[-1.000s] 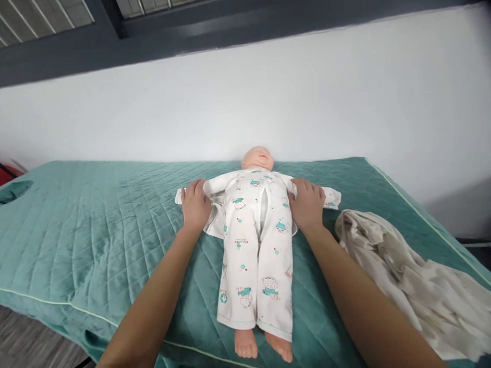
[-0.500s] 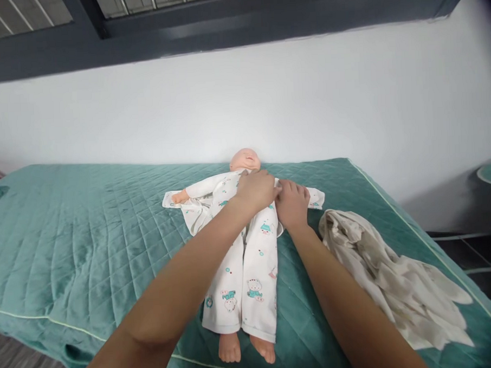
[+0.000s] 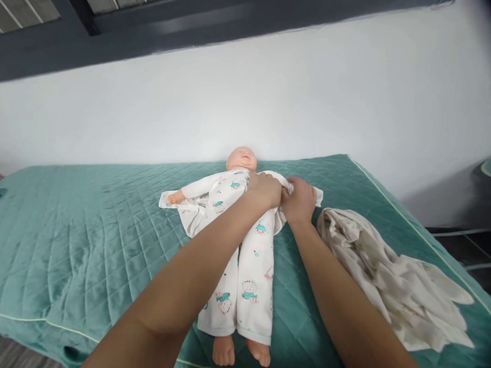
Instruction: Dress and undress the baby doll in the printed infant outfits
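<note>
A baby doll (image 3: 241,158) lies on its back on a teal quilted mattress (image 3: 88,229), head toward the wall, bare feet near the front edge. It wears a white romper (image 3: 244,265) printed with teal animals. My left hand (image 3: 265,189) reaches across the doll's chest and grips the romper fabric near the doll's far shoulder. My right hand (image 3: 300,199) is beside it, fingers closed on the same fold of fabric at the sleeve. The doll's other arm lies stretched out to the left.
A crumpled cream cloth (image 3: 390,278) lies on the mattress to the right of the doll. A white wall runs behind the mattress under a dark window frame. The mattress front edge is close to the doll's feet; floor shows at the right.
My left hand left the doll's left sleeve and crossed over its chest to join my right hand at the far shoulder. Both hands now pinch the fabric there.
</note>
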The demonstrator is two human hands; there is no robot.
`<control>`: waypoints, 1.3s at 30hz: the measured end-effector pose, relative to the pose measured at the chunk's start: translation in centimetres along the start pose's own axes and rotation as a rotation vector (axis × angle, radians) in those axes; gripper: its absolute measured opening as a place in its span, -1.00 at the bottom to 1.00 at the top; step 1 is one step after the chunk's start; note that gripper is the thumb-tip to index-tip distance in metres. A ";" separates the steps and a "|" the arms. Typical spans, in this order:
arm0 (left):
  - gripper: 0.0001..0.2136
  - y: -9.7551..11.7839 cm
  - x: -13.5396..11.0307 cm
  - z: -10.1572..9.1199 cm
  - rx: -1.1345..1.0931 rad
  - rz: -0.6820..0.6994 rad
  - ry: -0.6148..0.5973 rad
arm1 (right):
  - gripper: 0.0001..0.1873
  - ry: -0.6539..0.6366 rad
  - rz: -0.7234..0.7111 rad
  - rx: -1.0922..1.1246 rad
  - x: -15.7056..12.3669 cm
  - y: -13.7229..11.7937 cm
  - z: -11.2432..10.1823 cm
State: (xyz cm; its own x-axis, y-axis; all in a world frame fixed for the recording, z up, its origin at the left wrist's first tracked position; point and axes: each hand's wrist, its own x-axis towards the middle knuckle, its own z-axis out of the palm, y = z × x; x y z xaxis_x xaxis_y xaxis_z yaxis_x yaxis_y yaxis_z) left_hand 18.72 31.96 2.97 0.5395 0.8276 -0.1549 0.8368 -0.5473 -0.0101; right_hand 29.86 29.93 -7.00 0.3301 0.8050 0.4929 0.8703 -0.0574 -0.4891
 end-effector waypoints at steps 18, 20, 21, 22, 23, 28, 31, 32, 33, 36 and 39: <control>-0.61 -1.9 3.9 0.5 0.073 -0.081 -0.041 | -0.58 -0.069 0.042 -0.021 -0.2 -0.5 0.2; -0.61 -1.6 4.7 0.8 0.071 -0.050 -0.055 | -0.58 -0.075 0.039 -0.030 -0.2 -0.6 0.3; -0.60 -1.6 5.1 1.0 0.067 -0.032 -0.058 | -0.58 -0.079 0.036 -0.036 -0.3 -0.6 0.3; -0.59 -1.5 5.4 1.2 0.063 -0.013 -0.059 | -0.58 -0.080 0.033 -0.041 -0.3 -0.5 0.4; -0.57 -1.5 5.7 1.5 0.059 0.007 -0.058 | -0.59 -0.079 0.028 -0.046 -0.3 -0.5 0.4; -0.57 -2.0 6.2 2.3 0.062 0.065 -0.043 | -0.61 -0.057 -0.007 -0.050 -0.4 -0.4 0.5; -0.61 -2.4 6.0 2.0 0.082 0.067 -0.047 | -0.60 -0.062 0.011 -0.035 -0.3 -0.3 0.3; -0.62 -2.6 5.9 1.7 0.088 0.068 -0.051 | -0.60 -0.061 0.027 -0.028 -0.2 -0.2 0.2; -0.62 -2.8 5.8 1.4 0.094 0.069 -0.054 | -0.59 -0.058 0.045 -0.022 -0.1 -0.1 0.0; -0.62 -3.6 5.2 0.4 0.111 0.065 -0.054 | -0.60 -0.023 0.111 -0.013 0.1 0.1 -0.3; -0.62 -4.0 4.5 -0.1 0.122 0.055 -0.046 | -0.60 -0.027 0.152 0.008 0.2 0.4 -0.3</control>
State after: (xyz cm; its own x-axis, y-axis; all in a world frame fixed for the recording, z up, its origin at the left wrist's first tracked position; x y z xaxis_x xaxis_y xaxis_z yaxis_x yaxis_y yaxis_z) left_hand 17.84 37.90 2.42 0.5772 0.7907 -0.2041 0.7868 -0.6054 -0.1201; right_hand 30.37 29.89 -6.84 0.4477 0.8028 0.3937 0.8081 -0.1748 -0.5626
